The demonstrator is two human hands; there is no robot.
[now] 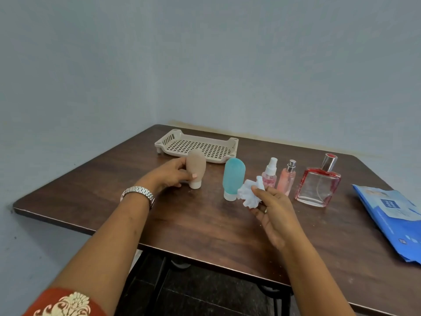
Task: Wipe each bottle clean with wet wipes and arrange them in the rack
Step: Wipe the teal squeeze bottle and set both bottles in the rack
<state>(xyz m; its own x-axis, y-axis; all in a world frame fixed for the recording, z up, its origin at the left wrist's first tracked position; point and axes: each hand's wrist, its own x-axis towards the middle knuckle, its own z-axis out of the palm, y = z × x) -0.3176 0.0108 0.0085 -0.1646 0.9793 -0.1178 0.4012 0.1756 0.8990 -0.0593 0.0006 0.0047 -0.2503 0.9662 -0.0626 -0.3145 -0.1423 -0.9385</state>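
My left hand (171, 173) grips a beige squeeze bottle (196, 165) that stands cap-down on the table, in front of the beige perforated rack (230, 144). My right hand (271, 207) pinches a crumpled white wet wipe (249, 194). To the right of the beige bottle, a blue squeeze bottle (233, 175) stands cap-down just behind the wipe. Further right stand a small pink spray bottle (270, 173), a slim pink spray bottle (287, 179) and a square red-edged perfume bottle (319, 184). Nothing lies in the rack.
A blue wet-wipe pack (394, 218) lies at the table's right edge. The dark wooden table (205, 224) stands in a corner, with grey walls behind and to the left. Its near edge runs diagonally below my forearms.
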